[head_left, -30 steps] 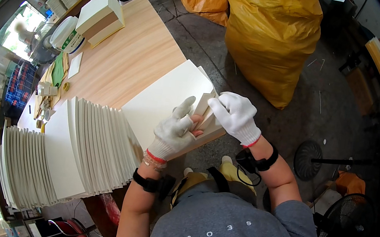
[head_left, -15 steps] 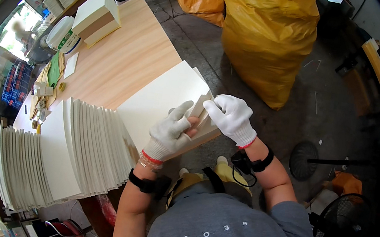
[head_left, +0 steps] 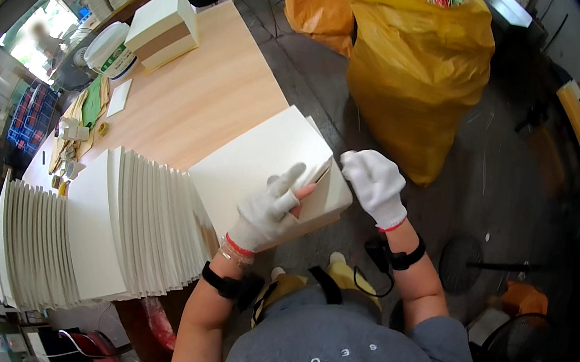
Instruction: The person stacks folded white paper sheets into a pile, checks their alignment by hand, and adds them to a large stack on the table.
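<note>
White cloth on left hand point(head_left: 269, 208) and right hand point(head_left: 376, 185), red at the cuffs; white box point(head_left: 253, 158) under the left; off-white boards point(head_left: 155, 229), eight o'clock; pale wood-grained table point(head_left: 199, 88), ten; mustard-yellow sack point(head_left: 416, 88), one; orange sack point(head_left: 317, 12), twelve; blue-and-red plaid bag point(head_left: 30, 114), nine.

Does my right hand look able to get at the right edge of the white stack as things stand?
Probably yes: your right hand is close beside that edge of the white stack, with nothing visible between. Your left hand is over the top but leaves most of the edge uncovered.
</note>
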`<state>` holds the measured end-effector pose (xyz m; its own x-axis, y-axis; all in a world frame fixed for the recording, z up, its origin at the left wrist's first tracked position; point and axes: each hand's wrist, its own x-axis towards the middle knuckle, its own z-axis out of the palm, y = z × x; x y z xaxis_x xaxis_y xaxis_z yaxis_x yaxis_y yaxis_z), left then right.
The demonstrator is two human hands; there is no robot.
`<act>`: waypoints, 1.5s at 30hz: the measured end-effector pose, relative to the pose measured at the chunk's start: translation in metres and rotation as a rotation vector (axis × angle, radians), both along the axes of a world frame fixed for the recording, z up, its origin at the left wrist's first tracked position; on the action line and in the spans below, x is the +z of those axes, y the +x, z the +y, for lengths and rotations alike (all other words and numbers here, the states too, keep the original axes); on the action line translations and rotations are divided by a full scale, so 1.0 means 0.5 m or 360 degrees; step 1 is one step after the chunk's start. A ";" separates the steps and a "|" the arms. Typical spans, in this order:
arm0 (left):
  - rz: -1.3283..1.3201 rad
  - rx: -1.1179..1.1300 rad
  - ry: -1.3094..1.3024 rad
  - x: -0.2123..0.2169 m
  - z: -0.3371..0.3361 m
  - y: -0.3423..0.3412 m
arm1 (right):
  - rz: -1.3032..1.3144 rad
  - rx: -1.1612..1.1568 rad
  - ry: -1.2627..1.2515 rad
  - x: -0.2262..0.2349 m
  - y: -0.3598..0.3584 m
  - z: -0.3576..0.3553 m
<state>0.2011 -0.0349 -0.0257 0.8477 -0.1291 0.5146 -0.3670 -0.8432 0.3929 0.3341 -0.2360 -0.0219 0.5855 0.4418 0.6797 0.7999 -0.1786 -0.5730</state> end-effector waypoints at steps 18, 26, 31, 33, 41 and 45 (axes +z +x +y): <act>0.0058 0.1257 -0.1199 -0.010 0.104 -0.149 | 0.1713 0.1113 0.0060 -0.120 0.072 -0.026; 0.0200 0.0670 -0.2689 0.043 0.036 -0.291 | 0.1799 0.1101 -0.0192 -0.150 0.113 -0.012; -0.0425 0.1136 -0.2613 0.162 0.052 -0.434 | 0.1943 0.1069 -0.0237 -0.089 0.087 -0.019; -0.0818 0.1079 -0.2623 0.200 0.091 -0.468 | 0.1946 0.1098 -0.0245 -0.096 0.090 -0.022; -0.1077 0.1254 -0.2740 0.148 0.290 -0.557 | 0.1747 0.1042 -0.0358 -0.100 0.090 -0.003; -0.0924 0.0938 -0.2880 0.171 0.284 -0.559 | 0.1691 0.0924 -0.0415 -0.083 0.084 0.006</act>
